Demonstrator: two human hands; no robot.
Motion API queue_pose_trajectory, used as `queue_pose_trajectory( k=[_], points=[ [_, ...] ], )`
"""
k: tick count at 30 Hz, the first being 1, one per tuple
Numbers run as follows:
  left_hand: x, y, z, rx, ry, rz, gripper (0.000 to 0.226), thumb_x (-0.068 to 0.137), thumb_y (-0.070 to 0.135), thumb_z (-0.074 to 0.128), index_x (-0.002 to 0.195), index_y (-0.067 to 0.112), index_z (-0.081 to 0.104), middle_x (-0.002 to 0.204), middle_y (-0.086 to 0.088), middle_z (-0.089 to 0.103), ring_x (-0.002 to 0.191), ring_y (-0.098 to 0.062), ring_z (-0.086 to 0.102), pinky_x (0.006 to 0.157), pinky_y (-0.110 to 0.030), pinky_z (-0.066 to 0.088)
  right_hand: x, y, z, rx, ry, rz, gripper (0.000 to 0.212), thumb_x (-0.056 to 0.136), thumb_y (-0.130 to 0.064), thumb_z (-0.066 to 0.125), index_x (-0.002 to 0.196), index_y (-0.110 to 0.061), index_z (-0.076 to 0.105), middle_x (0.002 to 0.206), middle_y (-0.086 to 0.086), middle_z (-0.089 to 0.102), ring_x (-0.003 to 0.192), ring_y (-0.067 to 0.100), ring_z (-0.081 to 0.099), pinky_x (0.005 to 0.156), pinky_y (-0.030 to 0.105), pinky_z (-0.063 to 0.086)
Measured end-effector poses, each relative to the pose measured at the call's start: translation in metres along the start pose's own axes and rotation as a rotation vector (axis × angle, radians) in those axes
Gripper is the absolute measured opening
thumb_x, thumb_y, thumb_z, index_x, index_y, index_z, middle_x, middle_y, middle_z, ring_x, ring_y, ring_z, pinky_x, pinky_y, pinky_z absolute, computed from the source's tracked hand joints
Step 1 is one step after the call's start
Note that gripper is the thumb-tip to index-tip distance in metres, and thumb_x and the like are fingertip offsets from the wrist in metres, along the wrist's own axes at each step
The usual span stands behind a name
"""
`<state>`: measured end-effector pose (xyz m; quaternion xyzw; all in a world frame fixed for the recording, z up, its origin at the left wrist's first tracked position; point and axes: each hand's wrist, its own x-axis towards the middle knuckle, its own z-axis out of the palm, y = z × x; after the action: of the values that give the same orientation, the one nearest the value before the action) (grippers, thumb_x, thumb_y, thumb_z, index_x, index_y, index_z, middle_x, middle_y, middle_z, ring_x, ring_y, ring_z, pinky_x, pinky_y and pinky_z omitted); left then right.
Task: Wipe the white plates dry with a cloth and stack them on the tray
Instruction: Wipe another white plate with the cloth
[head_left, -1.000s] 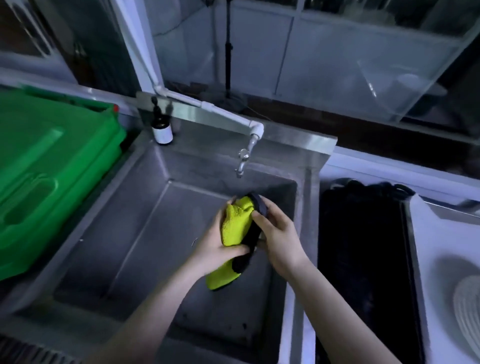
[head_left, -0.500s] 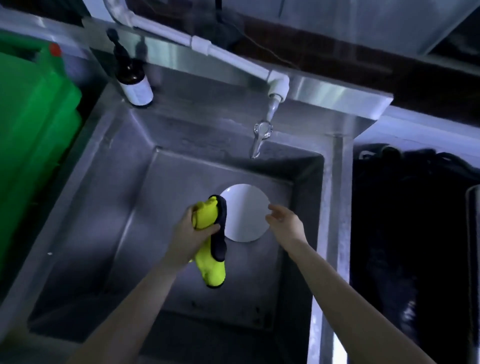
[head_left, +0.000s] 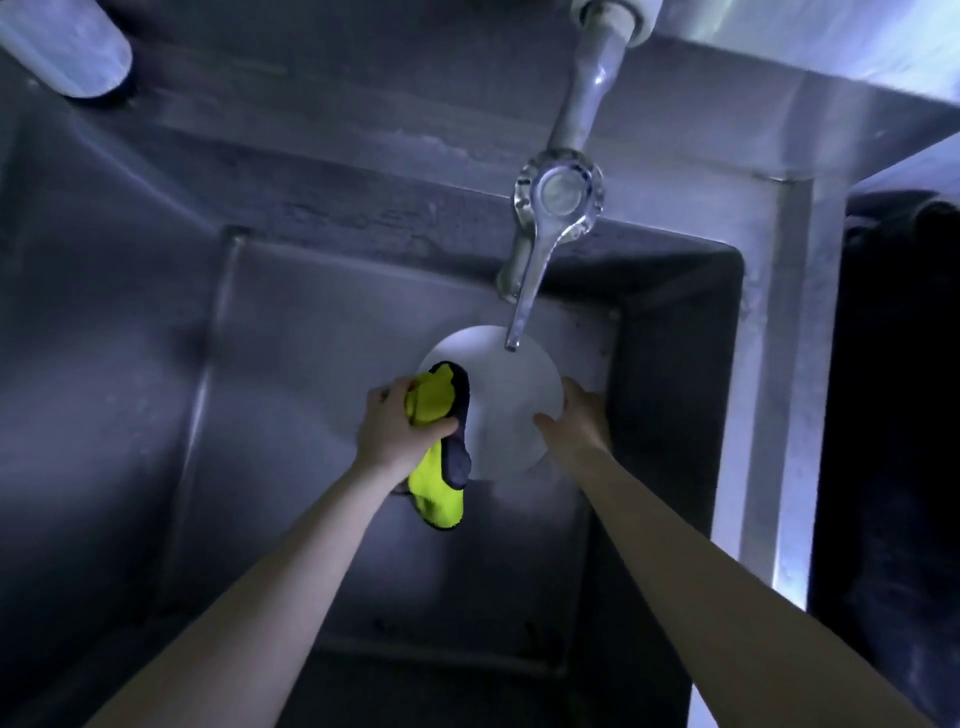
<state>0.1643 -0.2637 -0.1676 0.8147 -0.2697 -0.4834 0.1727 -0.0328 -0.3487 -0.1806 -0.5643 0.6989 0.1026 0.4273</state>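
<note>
While the left hand (head_left: 397, 428) wraps its grip round the yellow cloth (head_left: 435, 493) at nine o'clock of the white plate (head_left: 506, 405), the right hand (head_left: 579, 415) pinches its rim at three.

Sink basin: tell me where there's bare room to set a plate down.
Bare: sink floor between the left wall and the left hand with its cloth. Crowded: back right corner, under the tap, where the right hand holds the plate.
</note>
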Motion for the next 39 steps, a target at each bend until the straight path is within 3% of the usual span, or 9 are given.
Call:
queue_pose_trajectory(
  k=[3, 10, 18, 21, 24, 29, 33, 37, 39],
  points=[
    [0.005, 0.000, 0.005, -0.005, -0.019, -0.019, 0.074, 0.052, 0.049, 0.070, 0.120, 0.024, 0.057, 0.120, -0.003, 0.063, 0.109, -0.026, 0.061, 0.093, -0.043, 0.048, 0.010, 0.002, 0.009, 0.022, 0.013, 0.060, 0.046, 0.089, -0.025, 0.065, 0.132, -0.016, 0.052, 0.126, 0.018, 0.047, 0.106, 0.037, 0.057, 0.082, 0.030, 0.046],
    [0.004, 0.000, 0.008, -0.105, 0.036, -0.080, 0.071, 0.052, 0.049, 0.070, 0.118, 0.024, 0.056, 0.114, -0.001, 0.066, 0.107, -0.026, 0.062, 0.094, -0.043, 0.049, 0.027, 0.008, 0.014, 0.181, 0.031, 0.154, 0.045, 0.088, -0.024, 0.069, 0.129, -0.012, 0.057, 0.130, 0.016, 0.056, 0.108, 0.032, 0.062, 0.089, 0.032, 0.050],
    [0.006, 0.000, 0.006, -0.229, 0.014, -0.129, 0.070, 0.055, 0.042, 0.075, 0.120, 0.026, 0.056, 0.113, 0.001, 0.067, 0.107, -0.024, 0.063, 0.094, -0.043, 0.050, 0.027, 0.013, 0.014, 0.372, 0.095, 0.169, 0.036, 0.087, -0.014, 0.071, 0.120, -0.013, 0.057, 0.116, 0.009, 0.063, 0.093, 0.023, 0.056, 0.076, 0.027, 0.041],
    [0.009, -0.003, 0.001, -0.286, -0.017, -0.129, 0.067, 0.057, 0.037, 0.079, 0.119, 0.024, 0.056, 0.112, 0.000, 0.068, 0.106, -0.025, 0.064, 0.094, -0.045, 0.051, 0.023, 0.016, 0.014, 0.475, 0.074, 0.140, 0.032, 0.088, -0.016, 0.071, 0.118, -0.013, 0.061, 0.104, 0.004, 0.061, 0.092, 0.022, 0.057, 0.077, 0.030, 0.044],
    [0.009, -0.004, -0.003, -0.319, -0.036, -0.130, 0.065, 0.057, 0.033, 0.080, 0.117, 0.025, 0.056, 0.113, -0.001, 0.068, 0.105, -0.025, 0.064, 0.094, -0.046, 0.052, 0.018, 0.018, 0.013, 0.602, 0.004, 0.104, 0.010, 0.094, -0.013, 0.064, 0.102, -0.018, 0.065, 0.108, 0.010, 0.068, 0.094, 0.025, 0.062, 0.079, 0.033, 0.049],
    [0.004, -0.011, -0.010, -0.325, -0.043, -0.099, 0.050, 0.074, 0.013, 0.084, 0.111, 0.030, 0.054, 0.104, 0.008, 0.066, 0.101, -0.021, 0.064, 0.085, -0.037, 0.053, 0.004, 0.008, 0.003, 0.639, -0.069, 0.056, 0.021, 0.097, -0.011, 0.058, 0.086, -0.028, 0.064, 0.094, 0.004, 0.069, 0.095, 0.029, 0.064, 0.083, 0.046, 0.054],
    [-0.016, -0.013, -0.030, -0.321, 0.012, -0.055, 0.060, 0.068, 0.012, 0.084, 0.113, 0.034, 0.051, 0.103, 0.016, 0.061, 0.099, -0.018, 0.062, 0.063, -0.024, 0.048, -0.020, -0.002, -0.015, 0.603, -0.046, -0.053, 0.019, 0.095, -0.009, 0.059, 0.088, -0.026, 0.065, 0.083, -0.001, 0.069, 0.081, 0.024, 0.064, 0.065, 0.031, 0.051],
    [-0.053, -0.011, -0.057, -0.308, 0.134, -0.039, 0.071, 0.050, 0.025, 0.072, 0.115, 0.037, 0.045, 0.126, -0.003, 0.051, 0.108, -0.021, 0.055, 0.082, -0.032, 0.045, -0.057, -0.002, -0.040, 0.562, -0.002, -0.152, 0.018, 0.091, -0.011, 0.061, 0.096, -0.028, 0.068, 0.086, -0.006, 0.071, 0.084, 0.021, 0.067, 0.069, 0.033, 0.053],
    [-0.076, -0.005, -0.069, -0.325, 0.141, 0.019, 0.067, 0.049, 0.022, 0.069, 0.109, 0.041, 0.045, 0.122, 0.000, 0.052, 0.107, -0.021, 0.056, 0.082, -0.032, 0.046, -0.081, -0.004, -0.050, 0.561, 0.008, -0.180, 0.025, 0.091, -0.012, 0.061, 0.091, -0.036, 0.068, 0.089, -0.006, 0.073, 0.090, 0.023, 0.068, 0.075, 0.041, 0.056]
  ],
)
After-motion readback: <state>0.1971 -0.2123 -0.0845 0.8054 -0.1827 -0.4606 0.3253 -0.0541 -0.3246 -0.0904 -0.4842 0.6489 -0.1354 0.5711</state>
